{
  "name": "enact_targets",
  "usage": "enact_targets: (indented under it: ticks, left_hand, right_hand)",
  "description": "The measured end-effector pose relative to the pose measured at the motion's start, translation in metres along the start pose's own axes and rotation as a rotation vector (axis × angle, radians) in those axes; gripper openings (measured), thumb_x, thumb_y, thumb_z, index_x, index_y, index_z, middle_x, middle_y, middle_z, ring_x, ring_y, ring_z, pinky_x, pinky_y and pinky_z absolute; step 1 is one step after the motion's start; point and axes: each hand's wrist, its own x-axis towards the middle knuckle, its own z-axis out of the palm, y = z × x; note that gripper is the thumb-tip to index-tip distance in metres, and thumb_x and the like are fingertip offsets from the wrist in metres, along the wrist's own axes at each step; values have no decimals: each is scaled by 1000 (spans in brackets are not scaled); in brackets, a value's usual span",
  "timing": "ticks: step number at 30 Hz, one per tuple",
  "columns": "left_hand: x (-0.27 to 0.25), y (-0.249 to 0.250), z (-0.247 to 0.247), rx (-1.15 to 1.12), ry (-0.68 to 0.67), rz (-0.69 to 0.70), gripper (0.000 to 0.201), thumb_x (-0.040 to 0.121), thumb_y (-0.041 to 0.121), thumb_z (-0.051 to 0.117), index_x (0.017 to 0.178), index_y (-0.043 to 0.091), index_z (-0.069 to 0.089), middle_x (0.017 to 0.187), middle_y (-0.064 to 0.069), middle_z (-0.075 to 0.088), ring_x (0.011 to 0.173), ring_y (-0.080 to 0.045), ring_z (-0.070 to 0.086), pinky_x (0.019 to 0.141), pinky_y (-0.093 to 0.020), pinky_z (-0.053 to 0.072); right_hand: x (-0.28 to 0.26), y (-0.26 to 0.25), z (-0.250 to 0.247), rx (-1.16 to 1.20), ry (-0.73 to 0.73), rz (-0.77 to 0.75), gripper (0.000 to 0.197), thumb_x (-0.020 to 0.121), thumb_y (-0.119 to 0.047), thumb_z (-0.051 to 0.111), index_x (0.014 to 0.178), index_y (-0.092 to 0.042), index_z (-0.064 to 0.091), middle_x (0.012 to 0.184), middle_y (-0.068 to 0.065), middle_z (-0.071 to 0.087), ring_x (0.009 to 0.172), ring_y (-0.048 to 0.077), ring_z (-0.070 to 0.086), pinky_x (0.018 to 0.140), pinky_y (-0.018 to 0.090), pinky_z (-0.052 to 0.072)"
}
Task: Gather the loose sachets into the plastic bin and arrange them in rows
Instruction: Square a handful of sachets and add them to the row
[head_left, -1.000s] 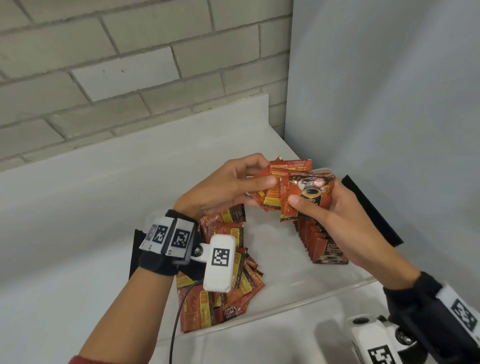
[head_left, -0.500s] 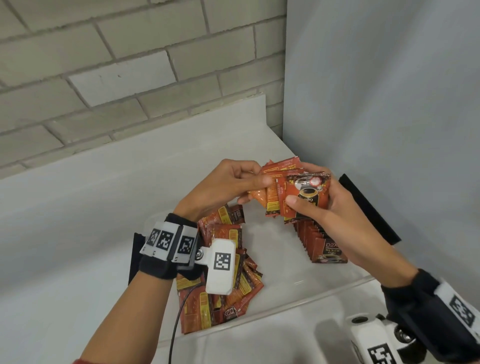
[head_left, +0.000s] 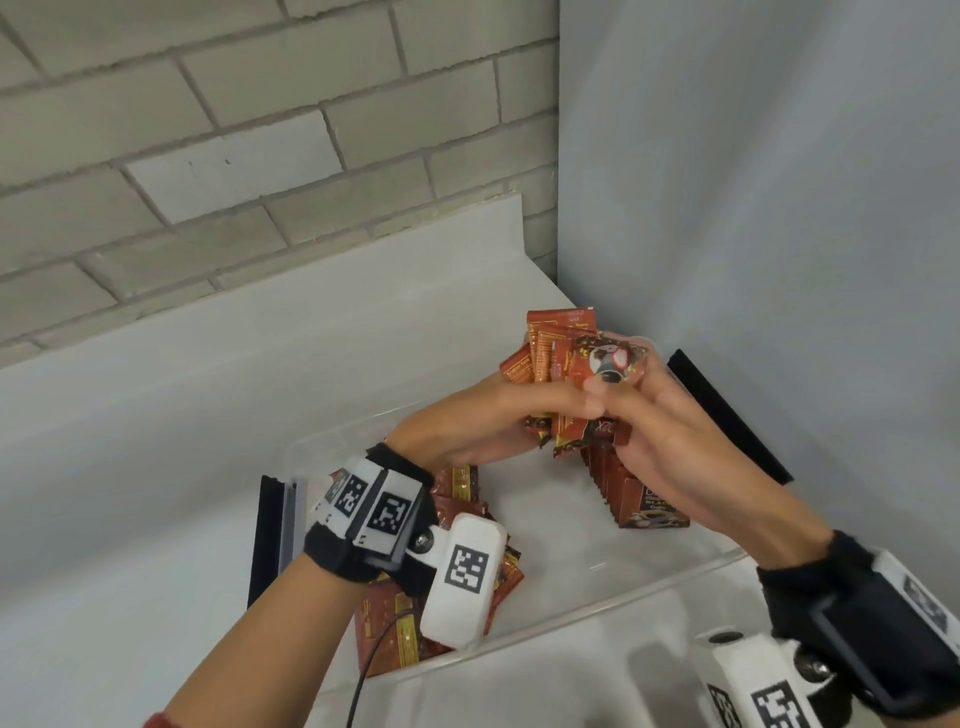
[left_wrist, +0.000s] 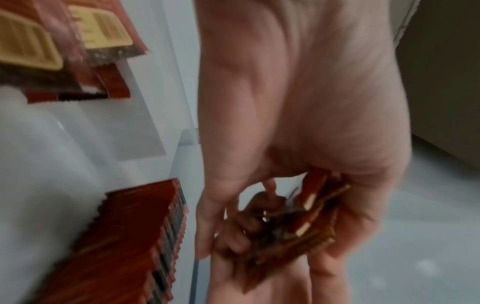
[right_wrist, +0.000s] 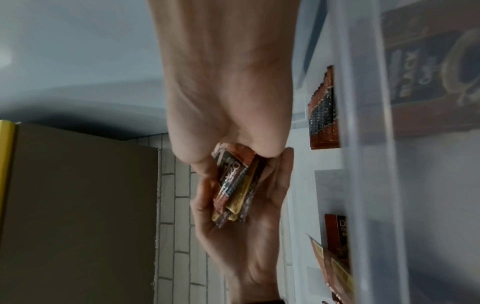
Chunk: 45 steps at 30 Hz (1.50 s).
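Above the clear plastic bin (head_left: 582, 631), the left hand (head_left: 467, 431) and right hand (head_left: 670, 436) both clamped a fanned bundle of sachets (head_left: 563, 364), which looked light, thin and slippery, best pinched flat across their lower edges to stop sliding.

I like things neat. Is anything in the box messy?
Yes. The loose sachets at the bin's near left lie jumbled and overlapping, unlike the tidy upright row on the right.

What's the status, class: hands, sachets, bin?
Left hand and right hand both grip one sachet bundle above bin. One row standing inside. Loose pile unsorted. Nothing blocking.
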Motion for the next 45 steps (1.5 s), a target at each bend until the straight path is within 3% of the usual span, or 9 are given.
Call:
enact_targets:
  ticks: [4, 10, 13, 16, 22, 28, 34, 39, 45]
  left_hand:
    - [3, -2, 10, -105, -10, -14, 26, 83, -12, 47, 94, 10, 55, 89, -2, 64, 85, -11, 64, 82, -24, 54]
    - [5, -1, 13, -182, 36, 31, 30, 80, -9, 40, 96, 9, 58, 87, -2, 69, 82, -11, 68, 82, -27, 54]
    - [9, -3, 11, -190, 103, 0, 35, 88, -15, 31, 100, 4, 57, 89, -6, 69, 84, -16, 67, 79, -30, 57]
    - [10, -4, 12, -162, 131, -33, 29, 83, -10, 38, 104, 3, 54, 93, -12, 64, 84, -20, 66, 72, -29, 58]
    - [10, -11, 22, -83, 0, -160, 38, 91, -10, 35, 117, 14, 50, 111, -19, 57, 106, -26, 59, 88, -34, 52]
    - [10, -19, 20, -89, -108, -168, 26, 92, -9, 43, 106, 12, 50, 102, -7, 59, 92, -6, 64, 75, -21, 55]
    - [12, -22, 17, -170, -125, -170, 21, 85, 20, 52, 105, 16, 53, 100, -4, 60, 90, -7, 66, 76, -21, 55]
    - [14, -24, 8, -179, -140, -167, 71, 54, 55, 82, 103, 10, 57, 90, -4, 71, 87, -14, 69, 74, -25, 56]
    - [16, -24, 6, -211, -138, -204, 76, 53, 56, 75, 107, 7, 55, 89, -4, 72, 86, -14, 70, 72, -24, 57]
  right_hand:
    - [2, 6, -5, -92, 57, -18, 43, 84, -28, 41, 127, -30, 45, 123, 5, 62, 116, 15, 59, 95, 37, 49]
    - [1, 12, -4, -424, 154, -209, 33, 96, -32, 51, 121, -47, 35, 121, -18, 44, 122, 8, 48, 93, 19, 47]
    - [1, 15, -8, -588, 266, -360, 61, 90, -25, 65, 130, -46, 23, 131, -6, 36, 129, 16, 36, 90, 7, 41]
    - [-6, 12, -5, -759, 177, -544, 60, 81, -15, 56, 129, -46, 38, 139, -1, 32, 131, 19, 30, 99, 7, 29]
    - [-12, 11, -10, -1006, -160, -524, 63, 75, -38, 68, 132, -44, 43, 159, -1, 4, 148, 22, -2, 114, 62, 16]
    - [-9, 14, -19, -980, -145, -559, 65, 73, -35, 72, 130, -38, 41, 147, 3, 29, 136, 21, 33, 106, 45, 38]
    - [-8, 17, -22, -958, -125, -541, 73, 71, -40, 75, 133, -48, 37, 118, -5, 38, 114, 22, 47, 96, 43, 45]
    - [-9, 16, -20, -917, -176, -522, 77, 72, -37, 77, 136, -37, 34, 125, -6, 42, 120, 12, 46, 102, 26, 40]
    - [-12, 18, -22, -755, -185, -337, 108, 71, -25, 79, 145, -47, 3, 131, -3, 42, 121, 17, 53, 95, 38, 51]
